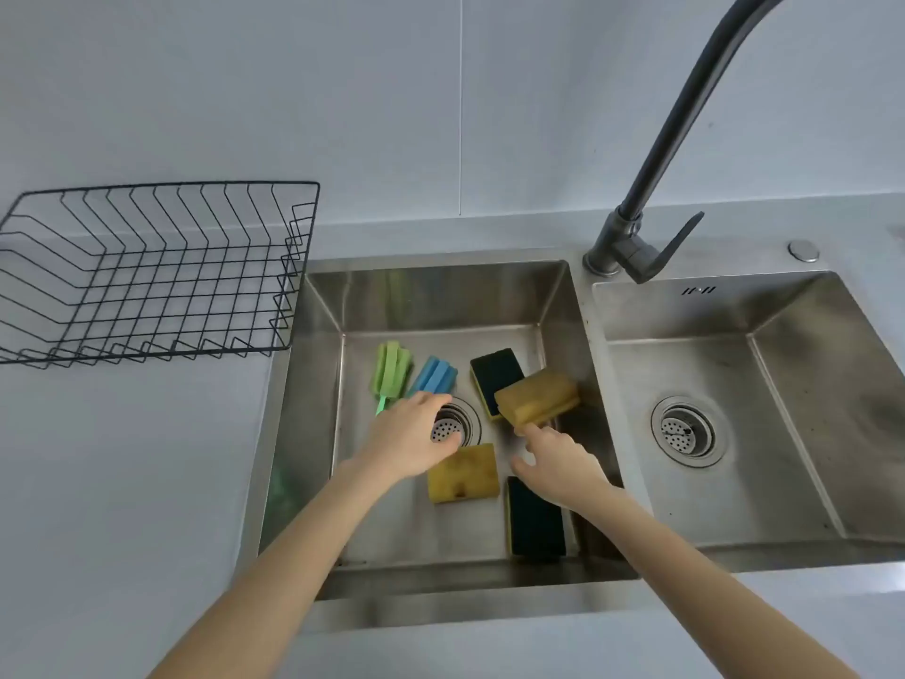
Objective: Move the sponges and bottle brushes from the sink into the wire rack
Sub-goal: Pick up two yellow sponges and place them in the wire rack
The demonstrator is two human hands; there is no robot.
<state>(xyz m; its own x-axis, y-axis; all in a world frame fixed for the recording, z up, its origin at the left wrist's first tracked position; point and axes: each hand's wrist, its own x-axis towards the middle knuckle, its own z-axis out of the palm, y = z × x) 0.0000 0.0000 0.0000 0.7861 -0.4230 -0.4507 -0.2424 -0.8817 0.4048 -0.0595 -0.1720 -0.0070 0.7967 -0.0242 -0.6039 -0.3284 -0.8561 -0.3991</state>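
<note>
In the left sink basin [318, 384] lie a green bottle brush [391, 370], a blue bottle brush [433, 376] and several sponges. One dark-topped sponge [495, 374] lies at the back. A yellow sponge [536, 396] leans on it. Another yellow sponge [464, 475] lies near the drain. A dark-topped sponge [535, 519] lies at the front. My left hand [409, 441] hovers over the drain, fingers apart, fingertips near the blue brush. My right hand [558, 465] is open, a fingertip touching the leaning yellow sponge. The black wire rack [147, 276] stands empty on the counter to the left.
A dark faucet [651, 188] rises behind the divider between the basins. The right basin [734, 409] holds only its drain strainer [685, 431]. A round metal cap [803, 250] sits on the counter behind it. A pale wall stands close behind.
</note>
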